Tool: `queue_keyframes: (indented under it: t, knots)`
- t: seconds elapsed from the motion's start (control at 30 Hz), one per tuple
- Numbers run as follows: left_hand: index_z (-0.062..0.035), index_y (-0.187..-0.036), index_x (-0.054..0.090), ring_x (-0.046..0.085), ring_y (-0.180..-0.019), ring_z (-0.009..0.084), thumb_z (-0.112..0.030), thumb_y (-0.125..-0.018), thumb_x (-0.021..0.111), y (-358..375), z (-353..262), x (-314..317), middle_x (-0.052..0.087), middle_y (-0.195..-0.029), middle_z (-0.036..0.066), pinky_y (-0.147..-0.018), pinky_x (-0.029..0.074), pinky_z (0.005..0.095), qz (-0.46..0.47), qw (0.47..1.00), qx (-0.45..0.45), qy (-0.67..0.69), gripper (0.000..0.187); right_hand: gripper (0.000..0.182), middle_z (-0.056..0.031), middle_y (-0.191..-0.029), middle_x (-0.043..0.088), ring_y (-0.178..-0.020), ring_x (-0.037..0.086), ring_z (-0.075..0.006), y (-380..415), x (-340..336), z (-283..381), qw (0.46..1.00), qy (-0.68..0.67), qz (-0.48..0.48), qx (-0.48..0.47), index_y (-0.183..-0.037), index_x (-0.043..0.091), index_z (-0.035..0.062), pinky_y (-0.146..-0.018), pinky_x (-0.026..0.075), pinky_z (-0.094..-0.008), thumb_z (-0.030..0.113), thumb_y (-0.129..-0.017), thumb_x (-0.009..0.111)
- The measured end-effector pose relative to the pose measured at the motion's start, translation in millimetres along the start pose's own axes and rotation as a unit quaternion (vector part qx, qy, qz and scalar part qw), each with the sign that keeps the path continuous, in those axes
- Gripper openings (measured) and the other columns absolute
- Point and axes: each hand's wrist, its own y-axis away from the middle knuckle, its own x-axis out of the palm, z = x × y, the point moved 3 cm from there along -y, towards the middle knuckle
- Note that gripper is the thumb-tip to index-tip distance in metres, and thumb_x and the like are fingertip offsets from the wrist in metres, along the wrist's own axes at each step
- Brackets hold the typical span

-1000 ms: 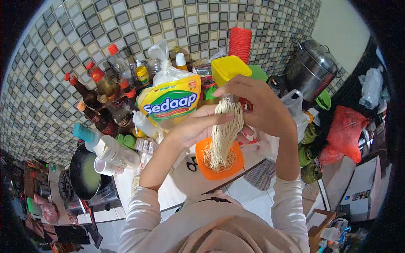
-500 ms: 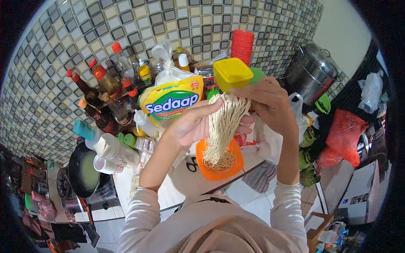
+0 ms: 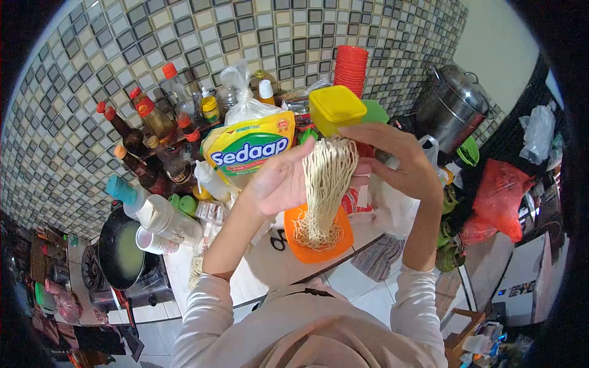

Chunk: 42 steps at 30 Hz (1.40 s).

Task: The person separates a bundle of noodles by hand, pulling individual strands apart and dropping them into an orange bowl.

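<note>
Two hands, left hand [image 3: 279, 181] and right hand [image 3: 399, 156], fingers pinching noodles [image 3: 325, 184]; strands hang below into an orange bowl [image 3: 343, 239].

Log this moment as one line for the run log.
left hand: holds noodles | right hand: holds noodles from above | noodles: hang into orange bowl | behind: Sedaap bag, yellow box

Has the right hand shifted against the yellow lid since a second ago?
Yes. The right hand has drifted rightward and slightly down, away from the yellow lid, uncovering the top of the noodles.
</note>
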Motion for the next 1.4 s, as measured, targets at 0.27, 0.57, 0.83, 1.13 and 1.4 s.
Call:
queue_keyframes:
  t: [0.27,0.57,0.83,1.13,1.4]
  knots:
    - [0.0036,-0.124,0.028,0.037,-0.116,0.0294,-0.023,-0.088,0.038,-1.4,1.5,3.3,0.036,-0.124,0.021,-0.096,0.031,0.0377,-0.028,0.988,0.081,-0.125,0.045,0.024,-0.0083,-0.083,0.056,-0.072,0.056,-0.0171,10.5,-12.5,-4.9,0.986,0.001,-0.132,0.099,-0.093,0.058,0.003,-0.067,0.044,-0.0272,0.006,-0.07,0.061]
    - [-0.0024,-0.124,0.031,0.046,-0.105,0.0196,-0.023,-0.087,0.042,0.5,14.2,-13.1,0.047,-0.114,0.009,-0.091,0.035,0.0354,-0.087,0.983,0.112,-0.12,0.044,0.026,-0.0057,-0.102,0.04,-0.076,0.052,-0.0137,15.4,17.7,-16.2,0.975,-0.124,-0.084,0.164,-0.088,0.06,0.0006,-0.066,0.042,-0.0224,0.019,-0.072,0.066]
    - [-0.0018,-0.127,0.025,0.039,-0.113,0.0238,-0.027,-0.089,0.035,0.1,11.8,-13.0,0.038,-0.124,0.012,-0.096,0.029,0.0399,-0.056,0.978,0.122,-0.157,0.047,0.028,-0.006,-0.106,0.038,-0.08,0.051,-0.0109,12.2,14.4,-14.2,0.982,-0.082,-0.08,0.149,-0.094,0.059,0.0017,-0.068,0.044,-0.0222,0.016,-0.071,0.067]
    - [-0.0023,-0.128,0.025,0.038,-0.115,0.0243,-0.027,-0.089,0.035,0.7,12.8,-15.0,0.037,-0.126,0.014,-0.097,0.027,0.0403,-0.082,0.973,0.137,-0.167,0.047,0.02,-0.0036,-0.082,0.052,-0.069,0.054,-0.0096,15.6,18.1,-15.9,0.966,-0.127,-0.118,0.19,-0.09,0.051,0.0024,-0.061,0.044,-0.0218,0.011,-0.075,0.062]
    - [-0.0068,-0.129,0.024,0.037,-0.116,0.0218,-0.025,-0.088,0.039,-1.2,12.4,-20.7,0.033,-0.129,0.01,-0.096,0.03,0.0399,-0.096,0.976,0.144,-0.131,0.048,0.022,-0.0035,-0.077,0.052,-0.065,0.048,-0.0111,18.9,31.1,-15.3,0.962,-0.047,-0.177,0.202,-0.088,0.053,0.0032,-0.057,0.039,-0.0247,0.018,-0.074,0.063]
